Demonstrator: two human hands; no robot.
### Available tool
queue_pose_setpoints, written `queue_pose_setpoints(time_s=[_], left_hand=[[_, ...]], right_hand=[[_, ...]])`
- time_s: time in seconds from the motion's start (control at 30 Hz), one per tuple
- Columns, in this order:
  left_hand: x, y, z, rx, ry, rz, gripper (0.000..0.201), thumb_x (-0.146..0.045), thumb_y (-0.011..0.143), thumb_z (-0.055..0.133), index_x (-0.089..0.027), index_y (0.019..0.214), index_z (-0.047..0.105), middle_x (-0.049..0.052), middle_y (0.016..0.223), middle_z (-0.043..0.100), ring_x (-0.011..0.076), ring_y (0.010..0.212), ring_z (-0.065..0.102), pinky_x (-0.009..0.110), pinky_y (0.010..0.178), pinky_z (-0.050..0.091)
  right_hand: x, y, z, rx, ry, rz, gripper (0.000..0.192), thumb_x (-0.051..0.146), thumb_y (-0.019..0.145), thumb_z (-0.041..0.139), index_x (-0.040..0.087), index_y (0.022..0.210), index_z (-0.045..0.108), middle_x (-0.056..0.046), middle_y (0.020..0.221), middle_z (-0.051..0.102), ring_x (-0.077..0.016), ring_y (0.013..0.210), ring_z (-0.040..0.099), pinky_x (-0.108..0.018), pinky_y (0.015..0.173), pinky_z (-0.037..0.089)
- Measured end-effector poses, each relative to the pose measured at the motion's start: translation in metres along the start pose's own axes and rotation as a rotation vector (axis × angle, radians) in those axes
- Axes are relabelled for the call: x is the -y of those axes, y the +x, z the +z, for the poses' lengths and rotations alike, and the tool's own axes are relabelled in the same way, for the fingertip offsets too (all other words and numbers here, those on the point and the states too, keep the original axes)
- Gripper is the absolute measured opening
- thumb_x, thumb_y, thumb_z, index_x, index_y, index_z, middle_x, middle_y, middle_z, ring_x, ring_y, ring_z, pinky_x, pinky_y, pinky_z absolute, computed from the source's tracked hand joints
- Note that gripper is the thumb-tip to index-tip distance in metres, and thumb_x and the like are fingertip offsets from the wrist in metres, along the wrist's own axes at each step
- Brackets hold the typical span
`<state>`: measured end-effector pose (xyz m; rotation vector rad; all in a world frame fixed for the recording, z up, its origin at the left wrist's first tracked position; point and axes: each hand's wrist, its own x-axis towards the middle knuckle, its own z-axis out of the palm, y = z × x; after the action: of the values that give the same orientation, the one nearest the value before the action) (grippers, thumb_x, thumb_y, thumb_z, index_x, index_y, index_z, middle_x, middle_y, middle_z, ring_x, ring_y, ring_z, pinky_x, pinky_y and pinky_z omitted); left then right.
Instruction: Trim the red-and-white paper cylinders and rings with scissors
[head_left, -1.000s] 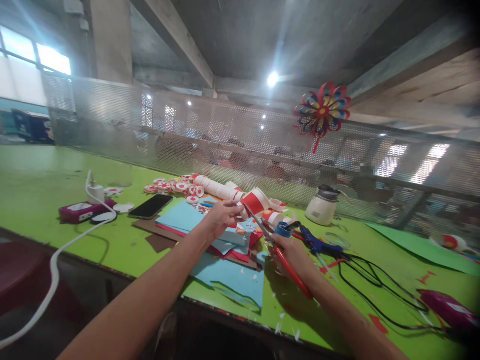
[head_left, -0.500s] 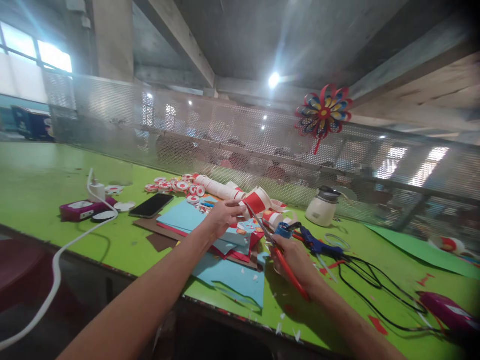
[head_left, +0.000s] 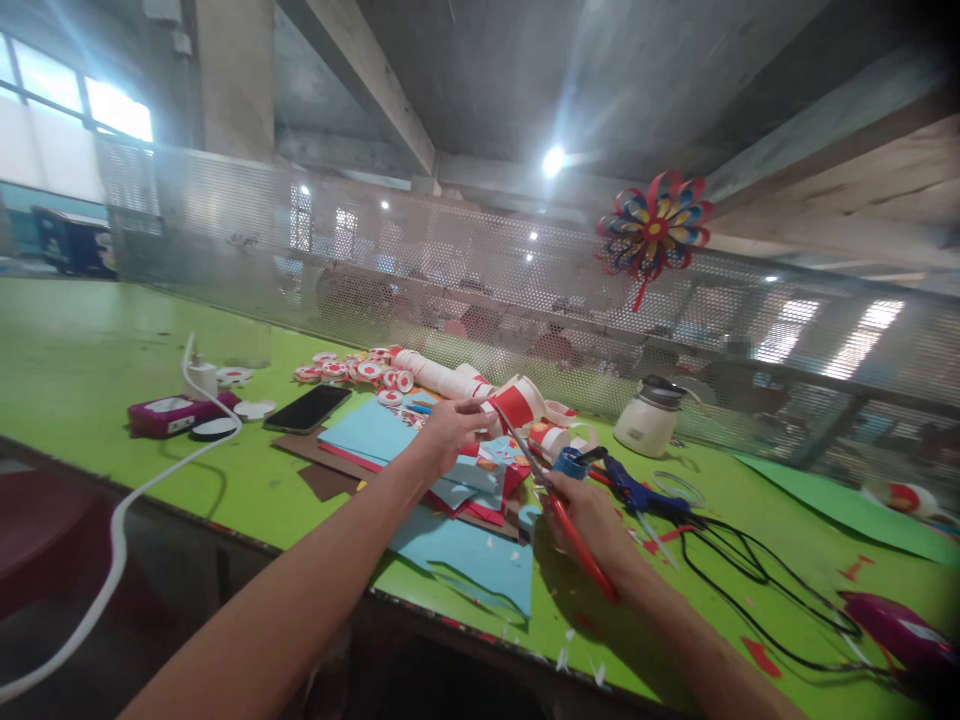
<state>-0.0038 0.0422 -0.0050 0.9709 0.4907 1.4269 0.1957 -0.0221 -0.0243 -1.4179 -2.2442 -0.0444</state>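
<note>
My left hand [head_left: 451,432] grips the edge of a red and white paper cup [head_left: 519,404], its fingers closed on the left side. In my right hand [head_left: 581,510] is a pair of red-handled scissors [head_left: 576,548], the blades pointing up and left against the cup's edge. Whether the blades are parted I cannot make out. Beneath both hands lies a pile of light blue paper sheets [head_left: 367,432], with red and brown sheets under it and small scraps on top. A blue roll [head_left: 571,462] stands just beyond my right hand.
Behind the paper lie a row of stacked paper cups [head_left: 435,374] and a heap of red and white discs [head_left: 369,369]. A blue glue gun [head_left: 645,495] with a black cable is at right, near a white jug [head_left: 648,418]. A phone [head_left: 309,409] lies left; perforated metal screen [head_left: 465,300] behind.
The whole view has shifted slightly, with things sitting a little further right. Both hands keep nearly the same pose on the cup and the scissors.
</note>
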Motion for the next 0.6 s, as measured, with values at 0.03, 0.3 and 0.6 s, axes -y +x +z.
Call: queue_pose_setpoints(time_s=[0.03, 0.3, 0.6], left_hand=[[0.0001, -0.0001, 0.0, 0.009, 0.007, 0.005, 0.028, -0.008, 0.056, 0.076, -0.006, 0.081, 0.064, 0.006, 0.068, 0.064, 0.0155, 0.063, 0.062, 0.035, 0.068, 0.051], [0.0024, -0.0013, 0.002, 0.01, 0.018, 0.005, 0.033, -0.01, 0.053, 0.078, -0.005, 0.083, 0.064, 0.007, 0.072, 0.065, 0.0166, 0.065, 0.062, 0.038, 0.072, 0.05], [0.0018, -0.0004, 0.002, 0.014, 0.019, 0.004, 0.032, -0.008, 0.054, 0.077, -0.006, 0.084, 0.064, 0.005, 0.067, 0.064, 0.0153, 0.062, 0.062, 0.037, 0.072, 0.05]], right_hand=[[-0.0002, 0.0009, 0.0, -0.008, 0.013, -0.004, 0.024, 0.015, 0.075, 0.041, 0.018, 0.082, 0.064, -0.005, 0.071, 0.068, -0.0189, 0.063, 0.059, -0.024, 0.056, 0.036], [-0.0039, 0.0011, 0.0037, -0.036, -0.033, 0.013, 0.022, 0.013, 0.073, 0.043, 0.016, 0.08, 0.064, -0.005, 0.066, 0.067, -0.0181, 0.058, 0.057, -0.024, 0.054, 0.035], [-0.0019, -0.0005, -0.0013, -0.001, -0.045, 0.027, 0.02, 0.01, 0.071, 0.043, 0.016, 0.074, 0.062, -0.005, 0.063, 0.065, -0.018, 0.056, 0.057, -0.024, 0.052, 0.033]])
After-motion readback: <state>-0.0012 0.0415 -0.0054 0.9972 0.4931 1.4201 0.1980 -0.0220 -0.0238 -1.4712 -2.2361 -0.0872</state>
